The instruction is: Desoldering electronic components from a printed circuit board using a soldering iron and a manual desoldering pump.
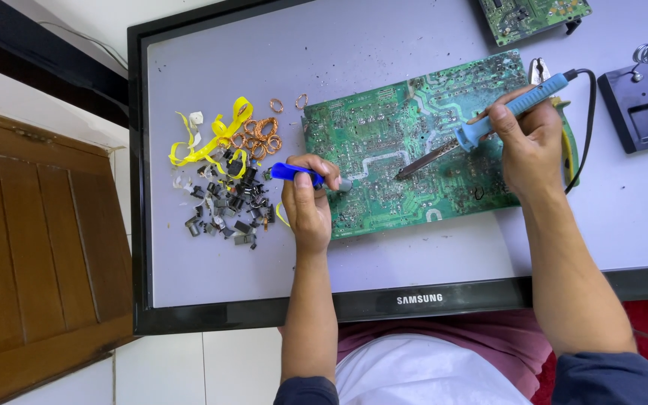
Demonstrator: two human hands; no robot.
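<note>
1. The right hand (528, 142) is closed around the blue handle of a soldering iron (481, 129), held like a pen, with the dark metal tip resting on the green circuit board (384, 135) near its middle.
2. The left hand (307, 199) grips a small blue-handled tool (298, 174) — its metal end touches the board at the lower left part, close beside the iron's tip.
3. The board lies solder-side up on the pale face of a flat monitor (429, 262), which lies on its back and serves as a work surface.
4. To the left of the board sits a heap of small black parts (230, 206), copper wire coils (262, 135) and yellow tape strips (215, 139).
5. Past the right hand, a black iron stand (643, 116) with a spring holder rests on the monitor — well apart from the board.
6. A second green board (534, 16) shows at the top edge.
</note>
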